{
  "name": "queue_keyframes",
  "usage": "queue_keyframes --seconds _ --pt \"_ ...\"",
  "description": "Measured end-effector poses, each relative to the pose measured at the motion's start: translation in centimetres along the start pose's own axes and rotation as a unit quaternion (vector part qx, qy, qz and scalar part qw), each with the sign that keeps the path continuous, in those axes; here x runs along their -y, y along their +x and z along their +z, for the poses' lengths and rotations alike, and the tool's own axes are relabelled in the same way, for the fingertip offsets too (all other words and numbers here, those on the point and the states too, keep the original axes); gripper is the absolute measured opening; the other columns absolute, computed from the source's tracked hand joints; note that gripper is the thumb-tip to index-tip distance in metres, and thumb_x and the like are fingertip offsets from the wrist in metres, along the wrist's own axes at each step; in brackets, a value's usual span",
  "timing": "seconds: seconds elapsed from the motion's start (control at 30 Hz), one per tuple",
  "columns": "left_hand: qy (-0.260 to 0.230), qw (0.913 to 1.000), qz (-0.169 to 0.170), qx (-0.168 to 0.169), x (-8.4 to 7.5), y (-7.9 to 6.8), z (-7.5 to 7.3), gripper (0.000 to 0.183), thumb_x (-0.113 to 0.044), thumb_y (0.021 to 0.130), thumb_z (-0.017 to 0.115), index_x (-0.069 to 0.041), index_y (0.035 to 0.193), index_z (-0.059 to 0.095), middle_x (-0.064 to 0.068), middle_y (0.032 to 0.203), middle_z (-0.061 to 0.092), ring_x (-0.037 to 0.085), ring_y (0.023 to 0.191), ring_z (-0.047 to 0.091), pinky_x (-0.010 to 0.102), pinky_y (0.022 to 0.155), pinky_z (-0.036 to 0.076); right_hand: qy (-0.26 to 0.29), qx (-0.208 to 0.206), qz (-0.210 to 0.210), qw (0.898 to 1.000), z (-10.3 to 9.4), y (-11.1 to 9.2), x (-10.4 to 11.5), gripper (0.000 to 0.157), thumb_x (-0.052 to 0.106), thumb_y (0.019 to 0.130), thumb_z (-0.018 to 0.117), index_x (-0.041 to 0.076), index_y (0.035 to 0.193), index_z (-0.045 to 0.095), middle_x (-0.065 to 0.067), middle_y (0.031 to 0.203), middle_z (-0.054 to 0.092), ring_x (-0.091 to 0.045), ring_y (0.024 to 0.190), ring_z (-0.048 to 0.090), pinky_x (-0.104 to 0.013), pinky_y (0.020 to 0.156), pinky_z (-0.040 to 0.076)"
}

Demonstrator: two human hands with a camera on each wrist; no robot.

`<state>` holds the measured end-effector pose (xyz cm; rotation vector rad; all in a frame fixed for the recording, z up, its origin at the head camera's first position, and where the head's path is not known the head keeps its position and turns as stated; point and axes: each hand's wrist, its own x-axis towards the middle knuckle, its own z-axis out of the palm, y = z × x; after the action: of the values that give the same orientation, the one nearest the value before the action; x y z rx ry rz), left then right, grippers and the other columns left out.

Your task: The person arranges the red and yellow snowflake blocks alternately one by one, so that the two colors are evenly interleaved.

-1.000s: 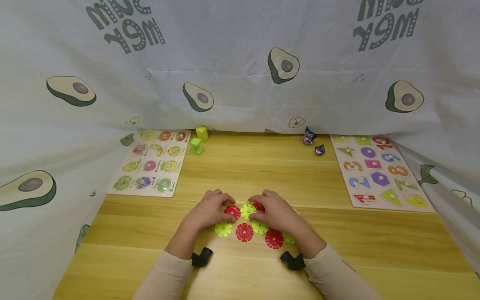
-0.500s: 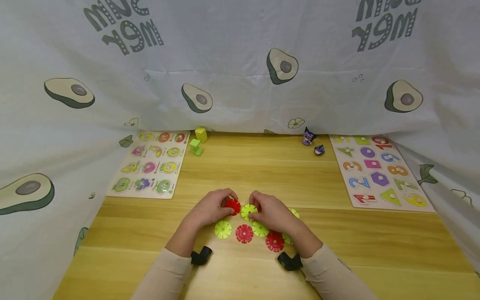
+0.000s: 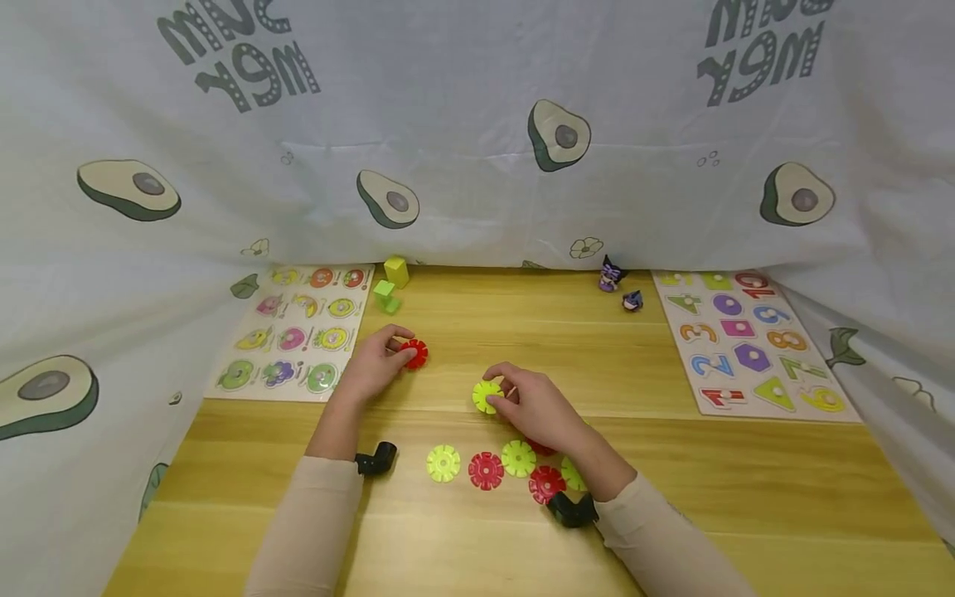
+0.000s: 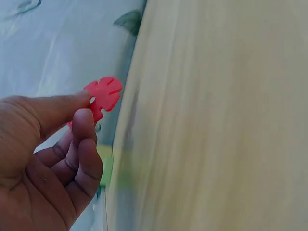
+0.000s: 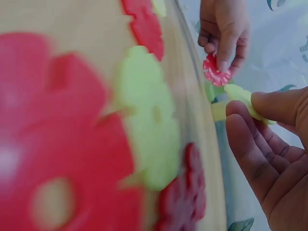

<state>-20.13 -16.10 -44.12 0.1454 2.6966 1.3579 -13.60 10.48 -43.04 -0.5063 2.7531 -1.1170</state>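
Between thumb and fingers, my left hand (image 3: 370, 365) pinches a red notched plastic disc (image 3: 415, 354), near the fruit puzzle board. The left wrist view shows the same red disc (image 4: 107, 94) held at its edge. My right hand (image 3: 543, 406) pinches a yellow-green notched disc (image 3: 487, 397) above the middle of the table; in the right wrist view this yellow-green disc (image 5: 240, 100) is seen nearly edge-on. Nearer me lie a yellow-green disc (image 3: 443, 463), a red disc (image 3: 486, 471), another yellow-green disc (image 3: 518, 458) and another red disc (image 3: 547, 483). More discs are partly hidden under the right forearm.
A fruit puzzle board (image 3: 298, 336) lies at the left, a number puzzle board (image 3: 753, 348) at the right. Green and yellow blocks (image 3: 386, 296) and two small figurines (image 3: 610, 275) stand at the back, before a hanging avocado-print cloth (image 3: 477, 166).
My left hand has moved forward and left, carrying the red disc away from the group. My right hand has lifted the yellow-green disc slightly forward.
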Motion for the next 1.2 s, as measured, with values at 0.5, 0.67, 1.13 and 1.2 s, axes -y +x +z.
queue_keyframes --seconds 0.5,0.67,1.13,1.2 --pt "0.071 0.9955 -0.025 -0.057 2.7 1.7 -3.1 0.031 -0.021 0.091 0.059 -0.013 0.121 0.053 0.011 0.103 0.06 0.026 0.09 0.057 0.041 0.078 0.046 0.041 0.038 -0.005 0.998 2.7 7.9 2.4 0.032 0.019 0.089 0.063 0.021 0.118 0.053 0.001 0.076 0.057 -0.008 0.06 0.058 -0.026 0.053 0.047" --pt "0.106 0.9926 -0.019 -0.057 2.8 1.9 -3.0 0.041 -0.021 0.088 0.064 -0.007 0.124 0.052 0.014 0.114 0.057 0.031 0.105 0.052 0.047 0.091 0.04 0.042 0.04 0.01 0.998 3.8 10.3 2.2 0.03 0.018 0.091 0.06 0.021 0.119 0.052 -0.001 0.071 0.056 -0.011 0.057 0.057 -0.025 0.052 0.046" --pt "0.129 0.9896 -0.044 -0.045 3.7 1.6 -3.4 0.045 -0.023 0.087 0.066 -0.006 0.127 0.055 0.014 0.128 0.053 0.033 0.122 0.042 0.047 0.102 0.032 -0.032 0.045 0.033 0.998 6.1 14.3 3.0 0.03 0.026 0.089 0.062 0.022 0.118 0.055 0.001 0.074 0.054 -0.013 0.059 0.047 -0.024 0.053 0.039" --pt "0.124 0.9901 -0.044 -0.049 4.0 1.5 -3.6 0.044 -0.023 0.087 0.065 -0.007 0.127 0.055 0.013 0.128 0.054 0.032 0.122 0.042 0.048 0.102 0.031 -0.039 0.051 0.036 0.997 6.4 14.7 3.6 0.03 0.027 0.089 0.062 0.022 0.118 0.055 0.002 0.069 0.053 -0.013 0.058 0.047 -0.025 0.052 0.039"
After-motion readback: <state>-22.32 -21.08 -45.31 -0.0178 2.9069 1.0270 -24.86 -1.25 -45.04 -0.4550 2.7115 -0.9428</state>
